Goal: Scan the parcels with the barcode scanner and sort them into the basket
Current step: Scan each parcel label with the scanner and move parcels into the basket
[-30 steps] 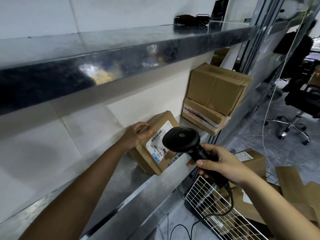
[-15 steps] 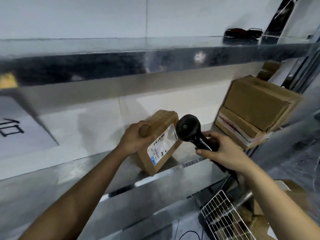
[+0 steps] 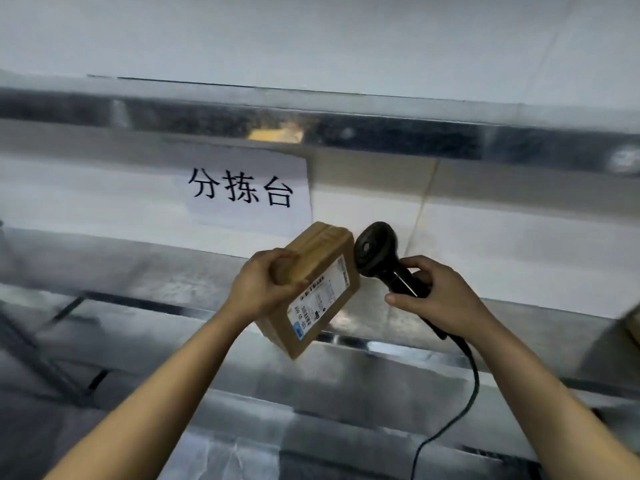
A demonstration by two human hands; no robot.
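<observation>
All I get on my feed: two bare forearms, left hand and right hand bare too, thumbnail maybe short, footage's blurry.

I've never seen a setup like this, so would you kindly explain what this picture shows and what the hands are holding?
There is no robot here. The picture comes from a camera worn on a person's head, looking forward and down at their own bare hands. The left hand grips a cardboard parcel, its white label facing the camera, in front of a metal shelf. The right hand holds a black scanner by its handle, head beside the parcel; its cable hangs down. A paper sign is on the wall behind. The basket is out of view.
</observation>
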